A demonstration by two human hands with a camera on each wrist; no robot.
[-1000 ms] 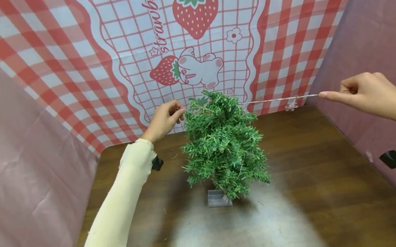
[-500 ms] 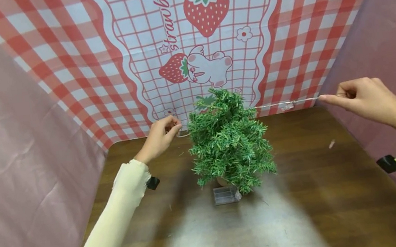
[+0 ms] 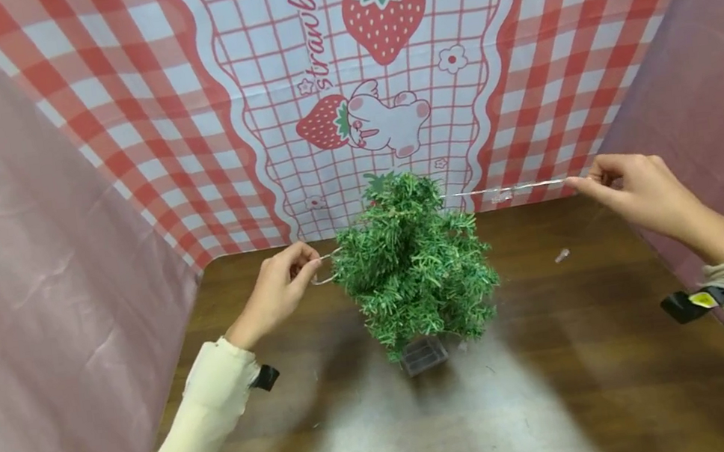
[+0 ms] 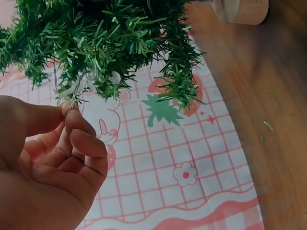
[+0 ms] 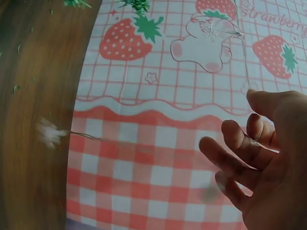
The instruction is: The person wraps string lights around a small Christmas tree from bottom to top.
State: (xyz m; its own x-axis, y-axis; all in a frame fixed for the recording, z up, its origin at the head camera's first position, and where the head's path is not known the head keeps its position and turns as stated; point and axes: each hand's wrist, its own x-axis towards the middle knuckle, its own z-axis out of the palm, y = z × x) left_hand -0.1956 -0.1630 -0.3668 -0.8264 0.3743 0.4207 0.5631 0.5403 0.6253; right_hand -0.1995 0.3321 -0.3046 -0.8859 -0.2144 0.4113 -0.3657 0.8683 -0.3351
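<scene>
A small artificial Christmas tree [image 3: 418, 272] stands mid-table on a clear base [image 3: 424, 356]. A thin fairy light wire [image 3: 526, 185] with clear snowflakes runs behind its upper part. At the tree's left side, my left hand [image 3: 278, 289] pinches the wire between thumb and fingertips; a snowflake [image 4: 85, 81] hangs against the branches by those fingers in the left wrist view. Away to the right, my right hand [image 3: 643, 195] pinches the wire with thumb and index finger and holds it taut. In the right wrist view, one snowflake [image 5: 211, 29] is on the stretched wire and another snowflake [image 5: 50, 134] dangles, blurred.
A red and white strawberry cloth [image 3: 187, 127] hangs behind the wooden table [image 3: 621, 345]. Pink fabric [image 3: 34, 259] closes off both sides. Small green bits [image 5: 17, 89] lie scattered on the tabletop.
My left hand has come down and nearer along the tree's left side, drawing the wire with it. My right hand has moved left toward the tree. The tree has turned slightly on its base.
</scene>
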